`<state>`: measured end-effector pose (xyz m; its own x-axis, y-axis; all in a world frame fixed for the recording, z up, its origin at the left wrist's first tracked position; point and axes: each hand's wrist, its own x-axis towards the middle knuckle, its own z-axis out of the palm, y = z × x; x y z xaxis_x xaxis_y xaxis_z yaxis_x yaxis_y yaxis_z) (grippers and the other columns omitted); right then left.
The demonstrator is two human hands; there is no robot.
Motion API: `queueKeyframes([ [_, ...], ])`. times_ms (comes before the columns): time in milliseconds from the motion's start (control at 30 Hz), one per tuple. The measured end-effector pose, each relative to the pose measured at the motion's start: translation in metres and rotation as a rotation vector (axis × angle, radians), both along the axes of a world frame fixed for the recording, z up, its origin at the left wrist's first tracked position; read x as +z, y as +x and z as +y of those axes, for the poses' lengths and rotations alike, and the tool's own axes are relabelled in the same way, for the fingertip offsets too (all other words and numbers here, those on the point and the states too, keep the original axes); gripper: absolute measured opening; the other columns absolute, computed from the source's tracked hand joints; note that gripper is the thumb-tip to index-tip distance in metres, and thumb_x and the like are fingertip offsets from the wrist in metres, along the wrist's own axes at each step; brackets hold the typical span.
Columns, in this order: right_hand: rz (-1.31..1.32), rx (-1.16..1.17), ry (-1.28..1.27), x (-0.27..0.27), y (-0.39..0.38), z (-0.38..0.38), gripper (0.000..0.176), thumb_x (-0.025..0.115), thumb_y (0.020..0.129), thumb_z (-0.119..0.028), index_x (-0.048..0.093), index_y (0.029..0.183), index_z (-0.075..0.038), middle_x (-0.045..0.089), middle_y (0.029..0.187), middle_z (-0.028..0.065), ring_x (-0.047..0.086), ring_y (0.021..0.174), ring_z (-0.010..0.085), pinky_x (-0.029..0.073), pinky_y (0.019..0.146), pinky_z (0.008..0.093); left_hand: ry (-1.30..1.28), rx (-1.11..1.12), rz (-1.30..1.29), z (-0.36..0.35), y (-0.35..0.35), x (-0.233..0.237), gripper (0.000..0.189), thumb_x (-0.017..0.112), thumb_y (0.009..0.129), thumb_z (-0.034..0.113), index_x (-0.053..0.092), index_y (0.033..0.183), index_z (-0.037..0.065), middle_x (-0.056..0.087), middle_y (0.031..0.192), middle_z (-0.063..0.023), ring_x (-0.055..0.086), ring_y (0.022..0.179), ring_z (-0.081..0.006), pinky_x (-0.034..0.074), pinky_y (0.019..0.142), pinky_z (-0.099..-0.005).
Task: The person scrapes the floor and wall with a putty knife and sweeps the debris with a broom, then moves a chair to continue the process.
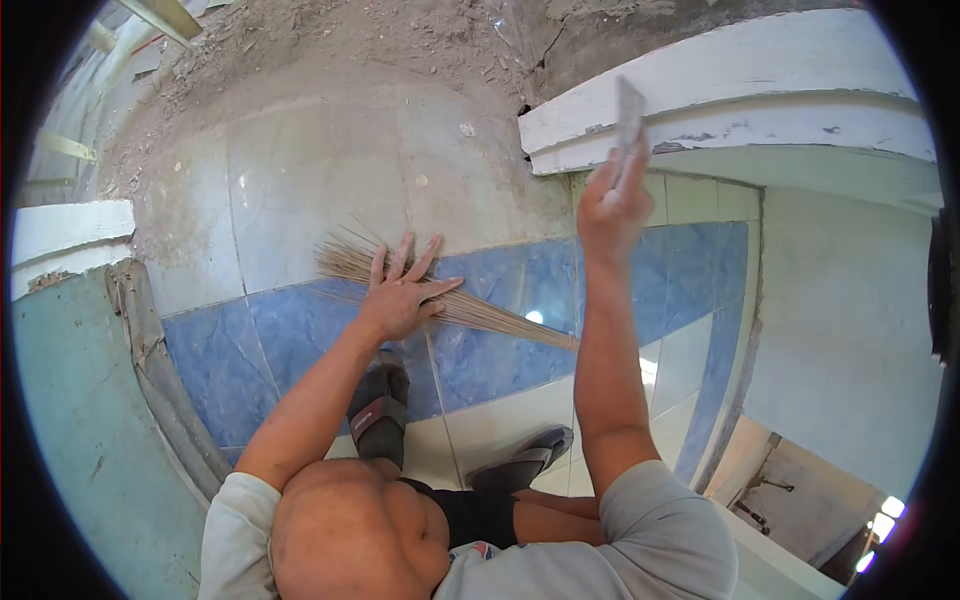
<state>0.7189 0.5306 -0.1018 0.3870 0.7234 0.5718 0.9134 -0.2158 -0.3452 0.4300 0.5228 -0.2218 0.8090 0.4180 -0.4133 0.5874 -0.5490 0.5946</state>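
My left hand (401,300) lies over a stick broom (500,317) on the tiled floor. Its fingers are spread across the bundle and not closed round it. The broom's bristle ends fan out to the left, and its narrow bound end points right. My right hand (615,215) is raised near the white door frame post and grips a flat grey scraper (629,110). The scraper is blurred, so its exact kind is hard to make out. Its blade end points up, in front of the white moulding (740,85).
Dirt and rubble (330,40) cover the floor beyond the tiles. A wall with peeling paint (90,380) stands at the left. My sandalled feet (380,410) are on the blue and white tiles (510,385). A pale panel (840,320) rises at the right.
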Motion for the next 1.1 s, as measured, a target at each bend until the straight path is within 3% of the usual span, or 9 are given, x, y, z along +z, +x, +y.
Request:
queueKeyframes([
  [133, 0.136, -0.031, -0.283, -0.03, -0.019, 0.004, 0.061, 0.052, 0.097, 0.0, 0.042, 0.156, -0.015, 0.07, 0.085, 0.0265, 0.068, 0.075, 0.0484, 0.049, 0.061, 0.0516, -0.009, 0.004, 0.0, 0.002, 0.0, 0.001, 0.052, 0.068, 0.094, 0.042, 0.056, 0.144, 0.05, 0.003, 0.175, 0.003, -0.004, 0.161, -0.0353, -0.002, 0.124, -0.0634],
  [300, 0.154, 0.022, -0.045, -0.044, -0.012, -0.002, 0.062, 0.048, 0.097, 0.004, 0.04, 0.156, -0.013, 0.067, 0.115, 0.0324, 0.068, 0.093, 0.0488, 0.053, 0.071, 0.0544, -0.01, 0.003, -0.006, -0.003, -0.003, -0.001, 0.05, 0.067, 0.095, 0.042, 0.057, 0.144, 0.05, 0.004, 0.175, 0.0027, -0.003, 0.16, -0.0359, -0.002, 0.124, -0.0639],
  [467, 0.194, 0.022, -0.335, -0.057, -0.017, -0.005, 0.055, 0.052, 0.099, -0.002, 0.042, 0.152, -0.001, 0.069, 0.104, 0.032, 0.069, 0.089, 0.0493, 0.054, 0.07, 0.0497, -0.006, 0.007, -0.002, 0.006, 0.0, 0.001, 0.05, 0.067, 0.095, 0.043, 0.057, 0.143, 0.05, 0.004, 0.175, 0.0023, -0.002, 0.16, -0.0363, -0.002, 0.124, -0.0646],
  [567, 0.232, -0.03, -0.004, -0.007, -0.023, 0.0, 0.044, 0.053, 0.102, -0.007, 0.049, 0.144, 0.004, 0.071, 0.09, 0.0285, 0.069, 0.078, 0.0479, 0.054, 0.066, 0.0455, -0.008, 0.013, -0.023, -0.006, -0.003, -0.005, 0.05, 0.066, 0.095, 0.043, 0.057, 0.144, 0.05, 0.004, 0.175, 0.0025, -0.003, 0.161, -0.0359, -0.002, 0.124, -0.0646],
  [700, 0.298, -0.123, 0.085, 0.043, -0.027, 0.008, 0.043, 0.051, 0.101, -0.003, 0.053, 0.143, 0.002, 0.071, 0.098, 0.0291, 0.068, 0.072, 0.0421, 0.053, 0.065, 0.041, 0.026, 0.01, -0.026, 0.0, 0.0, -0.004, 0.05, 0.066, 0.095, 0.043, 0.057, 0.144, 0.05, 0.005, 0.175, 0.0025, -0.003, 0.161, -0.0357, -0.002, 0.124, -0.0642],
  [800, 0.043, 0.096, 0.041, -0.024, -0.003, 0.004, 0.048, 0.052, 0.099, -0.001, 0.051, 0.147, 0.0, 0.07, 0.108, 0.0294, 0.068, 0.076, 0.0437, 0.053, 0.065, 0.0415, 0.029, 0.012, -0.029, 0.0, -0.001, -0.004, 0.05, 0.066, 0.095, 0.043, 0.057, 0.144, 0.05, 0.005, 0.175, 0.0023, -0.003, 0.161, -0.0356, -0.002, 0.124, -0.064],
  [933, 0.291, 0.019, -0.21, -0.047, -0.019, -0.004, 0.053, 0.051, 0.099, -0.004, 0.046, 0.152, 0.0, 0.067, 0.121, 0.0292, 0.067, 0.097, 0.0488, 0.055, 0.081, 0.0433, -0.004, 0.001, 0.018, 0.003, 0.001, 0.003, 0.05, 0.066, 0.096, 0.043, 0.056, 0.144, 0.05, 0.004, 0.175, 0.0043, -0.002, 0.161, -0.0326, -0.001, 0.125, -0.0635],
  [1000, 0.274, 0.076, -0.101, -0.035, -0.019, -0.005, 0.053, 0.052, 0.102, -0.008, 0.044, 0.154, -0.001, 0.069, 0.122, 0.028, 0.07, 0.104, 0.0457, 0.054, 0.088, 0.0438, -0.005, 0.013, 0.002, 0.005, 0.001, 0.002, 0.05, 0.066, 0.095, 0.042, 0.057, 0.144, 0.05, 0.004, 0.175, 0.0035, -0.003, 0.161, -0.0341, -0.002, 0.124, -0.0635],
  [1100, 0.68, 0.123, 0.051, 0.027, -0.032, -0.003, 0.05, 0.046, 0.108, -0.015, 0.043, 0.156, -0.003, 0.072, 0.098, 0.0069, 0.056, 0.062, 0.0108, 0.047, 0.058, 0.0291, -0.004, 0.009, -0.013, 0.002, 0.001, 0.001, 0.051, 0.067, 0.095, 0.042, 0.057, 0.144, 0.049, 0.004, 0.175, 0.0028, -0.004, 0.161, -0.0354, -0.003, 0.124, -0.0634],
])
